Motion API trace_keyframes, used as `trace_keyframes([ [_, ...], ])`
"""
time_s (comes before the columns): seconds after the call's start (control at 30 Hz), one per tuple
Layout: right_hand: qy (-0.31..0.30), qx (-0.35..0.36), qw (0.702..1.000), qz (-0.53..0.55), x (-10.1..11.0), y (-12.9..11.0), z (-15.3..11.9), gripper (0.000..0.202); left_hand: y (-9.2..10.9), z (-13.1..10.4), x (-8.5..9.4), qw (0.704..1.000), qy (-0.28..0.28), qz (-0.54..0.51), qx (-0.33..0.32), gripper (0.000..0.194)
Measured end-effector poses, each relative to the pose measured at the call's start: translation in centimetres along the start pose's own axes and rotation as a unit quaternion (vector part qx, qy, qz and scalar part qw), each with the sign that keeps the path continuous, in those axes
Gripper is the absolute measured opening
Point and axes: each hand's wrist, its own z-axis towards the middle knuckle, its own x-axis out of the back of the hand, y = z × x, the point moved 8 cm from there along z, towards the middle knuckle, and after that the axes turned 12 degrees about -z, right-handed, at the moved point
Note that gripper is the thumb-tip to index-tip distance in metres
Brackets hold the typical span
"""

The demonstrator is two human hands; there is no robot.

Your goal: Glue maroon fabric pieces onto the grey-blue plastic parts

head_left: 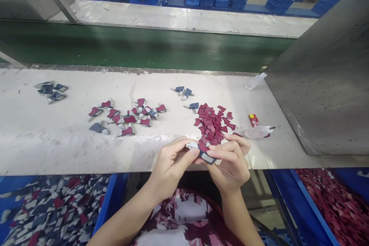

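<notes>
Pressing or aligning the maroon patch (203, 147) on the blue part (206, 157) looks like the step in hand, to my eye; my fingertips cover some of the edge, so I can't tell whether it sits flush. What the next move calls for, I'd judge, is light, even pressure along that edge, with the part steadied so the patch doesn't skid sideways. The part is up between my two hands, just in front of the maroon pile (211, 123), its white panel facing me and its pale end pointing left. My left hand (173, 165) pinches it by that pale end, thumb laid along the near side and fingers curled behind. My right hand (232, 167) grips the other end, index and middle fingertips on it, thumb underneath, the outer fingers bent and lifted. Both forearms slant inward from the lower edge of my view, so my hands meet over the near edge of the bench (69, 138); my elbows are out of sight. Left of the pile lie the patched parts (129, 118), with a few plain ones (187, 93) beyond; a clear bottle (255, 132) rests on its side to the right, beside a red packet (254, 120).
</notes>
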Motion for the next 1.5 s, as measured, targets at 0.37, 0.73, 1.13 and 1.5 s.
trace_keyframes([
  [0.37, 0.003, 0.044, 0.999, -0.021, -0.1, 0.0, -0.5, 0.019, -1.0, 0.0, 0.3, 1.000, -0.011, -0.026, 0.010, 0.019],
  [0.73, -0.110, -0.073, 0.991, 0.039, -2.3, 2.4, -1.4, 0.063, -2.5, 0.8, 2.6, 0.984, 0.145, -0.080, 0.065, 0.022],
  [1.13, -0.131, -0.291, 0.924, 0.213, -5.1, 3.1, -3.3, 0.029, -3.6, 1.1, 2.3, 0.980, 0.136, -0.133, 0.059, 0.025],
  [1.5, -0.137, -0.348, 0.890, 0.260, -5.8, 4.6, -4.2, 0.062, -4.0, 1.0, 1.9, 0.979, 0.117, -0.137, 0.093, 0.031],
])
